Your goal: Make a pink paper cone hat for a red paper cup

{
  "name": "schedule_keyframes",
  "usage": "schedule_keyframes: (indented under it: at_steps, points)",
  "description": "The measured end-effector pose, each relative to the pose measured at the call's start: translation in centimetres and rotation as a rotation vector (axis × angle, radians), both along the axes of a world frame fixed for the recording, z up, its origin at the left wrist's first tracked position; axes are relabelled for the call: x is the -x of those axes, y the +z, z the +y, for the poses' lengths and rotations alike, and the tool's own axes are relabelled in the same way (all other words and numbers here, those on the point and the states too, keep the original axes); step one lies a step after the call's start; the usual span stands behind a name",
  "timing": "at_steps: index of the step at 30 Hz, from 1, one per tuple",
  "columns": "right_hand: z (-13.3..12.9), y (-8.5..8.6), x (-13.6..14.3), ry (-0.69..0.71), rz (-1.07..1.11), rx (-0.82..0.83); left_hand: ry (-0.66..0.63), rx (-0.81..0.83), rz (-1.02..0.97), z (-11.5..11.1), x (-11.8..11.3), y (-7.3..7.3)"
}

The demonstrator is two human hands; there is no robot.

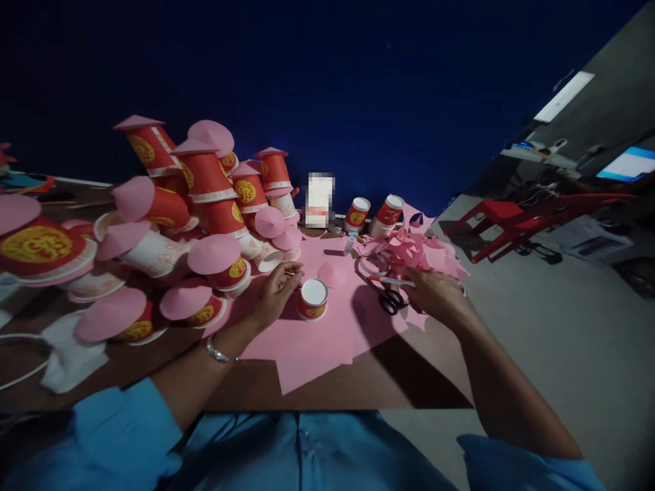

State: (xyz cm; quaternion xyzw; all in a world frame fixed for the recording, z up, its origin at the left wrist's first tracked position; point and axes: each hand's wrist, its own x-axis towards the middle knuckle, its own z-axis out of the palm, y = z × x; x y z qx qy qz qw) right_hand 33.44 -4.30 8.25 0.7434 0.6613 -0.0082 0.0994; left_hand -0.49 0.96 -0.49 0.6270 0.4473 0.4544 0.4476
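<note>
A red paper cup point(312, 311) with a gold emblem stands upside down on pink paper, its white base upward. Just left of it is my left hand point(279, 293), fingers loosely bent and thumb apart, with nothing visible in it. Behind the cup lies a small pink paper cone point(332, 274). My right hand point(434, 293) is closed on a thin white tool with a red tip point(391, 280), whose exact kind I cannot make out. Below that tool, black-handled scissors point(391, 301) lie on the paper.
Many cups with pink cone tops point(205, 174) are piled at left. Two red cups point(358, 215) stand at the back beside pink paper scraps point(419, 249). Pink sheets point(317, 358) cover the brown table. A red chair point(512, 215) is at right; a white cloth point(71, 351) lies left.
</note>
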Motion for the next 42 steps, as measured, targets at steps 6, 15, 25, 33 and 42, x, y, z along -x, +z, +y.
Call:
schedule_keyframes:
  at_steps: [6, 15, 25, 33, 42]
  points:
    - [0.7, 0.9, 2.5, 0.135, 1.186, -0.316, 0.029, -0.085, -0.114, 0.5, -0.3, -0.6]
    - [3.7, -1.5, 11.4, 0.274, 1.790, -0.054, 0.029, -0.301, -0.102, -2.0, 1.1, 1.5]
    - [2.9, -4.3, 13.1, 0.251, 2.025, 0.030, 0.034, -0.371, 0.084, -2.4, 1.1, 2.1]
    - [1.9, -4.7, 12.6, 0.313, 2.015, -0.066, -0.031, -0.441, 0.124, -2.8, 0.5, 2.7]
    - [0.9, 1.9, 10.3, 0.325, 1.882, -0.761, 0.112, -0.325, -0.073, -1.9, 1.9, 2.2]
